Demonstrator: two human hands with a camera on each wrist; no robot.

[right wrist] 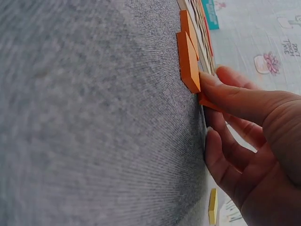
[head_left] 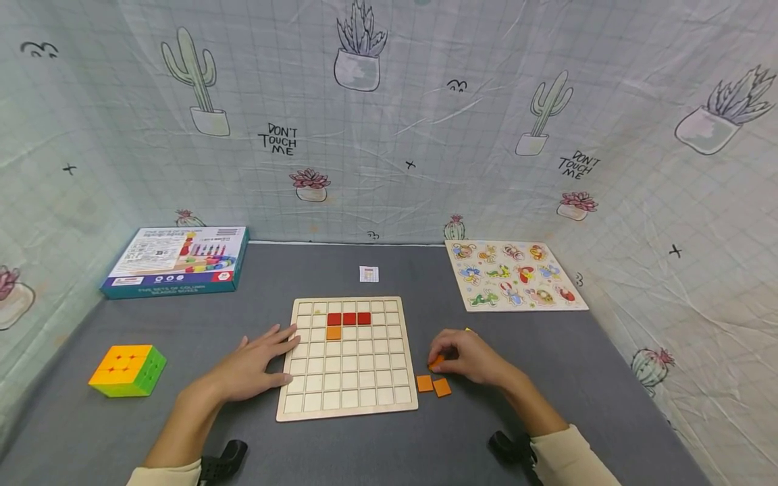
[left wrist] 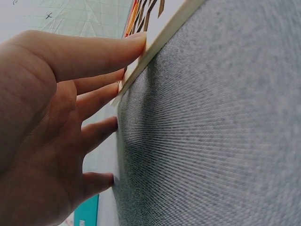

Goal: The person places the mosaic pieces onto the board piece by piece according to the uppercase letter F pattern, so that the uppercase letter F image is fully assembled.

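Note:
A wooden grid board [head_left: 367, 398] lies on the table, with three red tiles [head_left: 349, 318] side by side in an upper row. Directly below the leftmost red one sits an orange tile [head_left: 333, 332]. My left hand [head_left: 252, 364] rests at the board's left edge, fingers spread and fairly straight, thumb and some fingertips touching it. To the right of the board, my right hand [head_left: 468, 356] pinches another orange tile [right wrist: 209, 102] between thumb and fingers, close to the tabletop. Two loose orange tiles [head_left: 442, 387] lie beside it, near the board's lower right edge.
A yellow piece [right wrist: 213, 206] lies beyond my right hand. An insect picture board [head_left: 516, 277] is at the back right, a small printed card [head_left: 369, 274] at the back middle. On the left are a boxed bead set [head_left: 176, 260] and a puzzle cube [head_left: 127, 370]. Printed cloth walls surround the table.

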